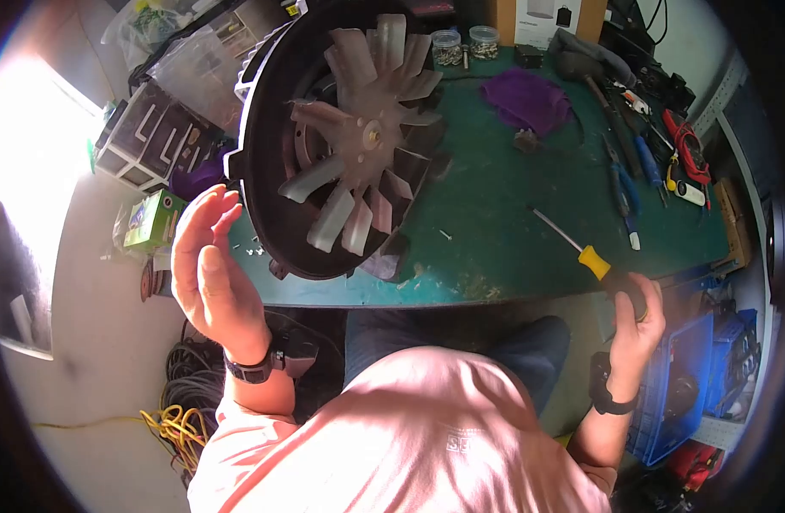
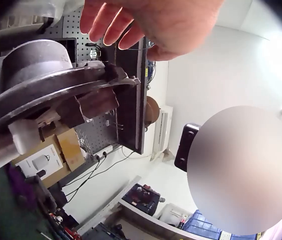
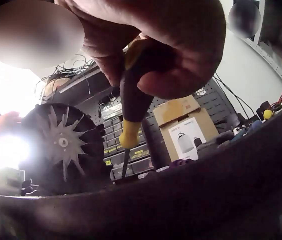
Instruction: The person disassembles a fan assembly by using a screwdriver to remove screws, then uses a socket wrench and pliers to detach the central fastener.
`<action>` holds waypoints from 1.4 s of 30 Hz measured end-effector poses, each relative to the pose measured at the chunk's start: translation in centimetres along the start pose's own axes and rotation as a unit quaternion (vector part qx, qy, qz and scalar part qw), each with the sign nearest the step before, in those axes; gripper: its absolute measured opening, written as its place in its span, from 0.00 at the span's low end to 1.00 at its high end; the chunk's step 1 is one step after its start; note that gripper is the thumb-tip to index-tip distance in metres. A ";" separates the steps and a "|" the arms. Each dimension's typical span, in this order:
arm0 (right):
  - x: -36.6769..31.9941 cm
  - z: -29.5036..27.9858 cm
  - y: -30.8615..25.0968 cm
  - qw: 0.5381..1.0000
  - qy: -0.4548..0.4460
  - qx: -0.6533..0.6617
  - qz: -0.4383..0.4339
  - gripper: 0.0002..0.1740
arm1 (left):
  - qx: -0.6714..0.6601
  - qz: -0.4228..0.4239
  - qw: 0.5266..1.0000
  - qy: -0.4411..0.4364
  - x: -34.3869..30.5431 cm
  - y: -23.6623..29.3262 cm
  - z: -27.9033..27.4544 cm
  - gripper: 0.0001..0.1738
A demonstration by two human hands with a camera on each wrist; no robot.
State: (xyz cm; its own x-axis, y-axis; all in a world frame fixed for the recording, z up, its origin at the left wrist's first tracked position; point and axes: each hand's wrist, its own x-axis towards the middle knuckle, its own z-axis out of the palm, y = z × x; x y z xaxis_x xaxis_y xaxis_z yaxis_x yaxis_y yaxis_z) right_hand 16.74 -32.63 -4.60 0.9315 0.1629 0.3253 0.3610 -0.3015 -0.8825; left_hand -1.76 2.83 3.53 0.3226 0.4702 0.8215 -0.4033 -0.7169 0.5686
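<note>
A screwdriver (image 1: 599,266) with a yellow and black handle is gripped in my right hand (image 1: 638,318), its shaft pointing up and left over the bench. In the right wrist view, the fingers curl round the screwdriver's handle (image 3: 133,105). At the left of the bench stands a large metal fan (image 1: 364,141) with angled blades inside a dark round housing (image 1: 264,162). My left hand (image 1: 211,269) is raised beside the housing's lower left rim, holding nothing. In the left wrist view, the fingers of that hand (image 2: 156,25) spread loosely above the housing.
On the green bench (image 1: 486,222) lie a small screw (image 1: 445,234) and a purple cloth (image 1: 526,100). Two jars of screws (image 1: 447,48) stand at the back near a cardboard box (image 1: 503,21). Pliers (image 1: 621,184) and a red multimeter (image 1: 686,147) lie at the right.
</note>
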 end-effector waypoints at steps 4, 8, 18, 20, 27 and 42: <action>0.0 0.8 0.8 0.997 0.018 -0.057 -0.049 0.12 | -0.004 -0.034 0.999 -0.003 -0.6 0.0 -0.1 0.25; -0.3 1.3 0.8 0.992 0.034 -0.098 -0.077 0.15 | 0.034 -0.020 0.999 -0.015 -1.1 0.7 0.7 0.29; -0.8 1.9 1.0 0.976 0.000 -0.185 -0.112 0.18 | 0.011 -0.059 0.998 -0.011 -2.7 0.0 1.4 0.31; -0.8 1.9 1.0 0.976 -0.005 -0.192 -0.107 0.18 | 0.006 -0.062 0.998 -0.007 -2.7 0.1 1.7 0.31; -1.2 2.4 1.1 0.965 -0.028 -0.238 -0.105 0.18 | 0.062 -0.072 0.995 0.018 -2.6 0.5 2.2 0.27; 2.3 3.4 0.4 0.920 -0.072 -0.351 -0.156 0.15 | 0.005 -0.058 0.998 0.035 -2.5 0.4 1.0 0.24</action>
State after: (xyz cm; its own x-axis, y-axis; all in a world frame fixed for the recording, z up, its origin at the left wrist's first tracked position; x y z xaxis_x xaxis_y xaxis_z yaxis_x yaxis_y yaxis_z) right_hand 18.88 -29.17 -5.37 0.7803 0.4515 0.4327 0.5969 -0.7442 -0.2999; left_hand -1.87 0.90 1.63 0.3067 0.5846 0.7511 -0.3576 -0.6606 0.6601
